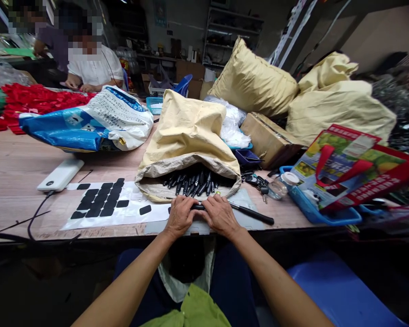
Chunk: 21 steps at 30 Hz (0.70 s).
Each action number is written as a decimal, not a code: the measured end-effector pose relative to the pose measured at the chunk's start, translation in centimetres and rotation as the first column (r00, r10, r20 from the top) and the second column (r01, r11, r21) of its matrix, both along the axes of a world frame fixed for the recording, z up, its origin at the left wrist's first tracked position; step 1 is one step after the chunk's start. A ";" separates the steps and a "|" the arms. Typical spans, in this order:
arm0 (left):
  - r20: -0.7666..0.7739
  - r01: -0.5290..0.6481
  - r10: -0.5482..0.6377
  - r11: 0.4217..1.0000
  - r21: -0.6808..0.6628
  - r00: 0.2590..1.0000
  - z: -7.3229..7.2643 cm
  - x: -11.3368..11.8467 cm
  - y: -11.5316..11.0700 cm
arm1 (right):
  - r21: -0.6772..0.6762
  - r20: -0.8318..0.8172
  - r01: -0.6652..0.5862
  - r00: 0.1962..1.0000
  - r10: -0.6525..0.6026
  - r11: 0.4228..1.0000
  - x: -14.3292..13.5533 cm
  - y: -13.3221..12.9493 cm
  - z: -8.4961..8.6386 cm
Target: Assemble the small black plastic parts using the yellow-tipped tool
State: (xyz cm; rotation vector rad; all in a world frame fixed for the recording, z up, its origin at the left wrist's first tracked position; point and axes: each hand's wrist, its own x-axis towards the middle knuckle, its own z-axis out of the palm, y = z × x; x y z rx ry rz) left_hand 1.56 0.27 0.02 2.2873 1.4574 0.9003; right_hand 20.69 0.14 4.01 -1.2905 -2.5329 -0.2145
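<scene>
At the table's front edge, my left hand point(180, 216) and my right hand point(222, 215) meet with curled fingers on one small black cylindrical part point(197, 206). The fingers cover most of it, so its exact kind is hidden. Just beyond them lies a cream sack point(187, 131), its mouth facing me, with many similar slim black parts point(192, 183) inside. A tool with a black handle point(255, 214) and a metal shaft lies beside my right hand. Left of my left hand, a white sheet point(129, 216) carries several black rounded patches point(100, 200). A grey board point(250, 200) is under my hands.
A white power bank point(60, 175) with a cable and a blue-white bag point(98, 120) are on the left. At right are keys point(264, 193), a clear jar point(280, 187) and a blue basket point(322, 217) holding a shopping bag. Two people sit beyond red pieces point(47, 101).
</scene>
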 end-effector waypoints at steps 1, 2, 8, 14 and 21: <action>-0.006 0.003 -0.003 1.000 0.004 1.000 0.0 0.0 0.0 | -0.003 0.001 -0.007 1.000 0.007 1.000 0.0 0.1 -0.1; -0.013 0.012 -0.012 1.000 0.007 1.000 -0.1 0.0 0.0 | -0.005 0.000 -0.013 1.000 0.013 1.000 0.1 0.1 -0.1; -0.012 0.023 -0.023 0.999 0.037 1.000 -0.4 0.0 -0.1 | -0.005 -0.019 -0.001 1.000 0.001 1.000 -0.1 -0.1 -0.2; -0.011 0.007 -0.006 0.999 0.039 1.000 -0.2 0.0 -0.5 | -0.058 -0.113 -0.039 0.993 0.032 0.998 -0.8 0.0 -1.1; -0.019 0.044 -0.044 0.999 0.032 0.999 0.0 0.0 -0.8 | -0.095 -0.190 -0.053 0.981 0.034 0.994 -0.2 -0.7 -1.0</action>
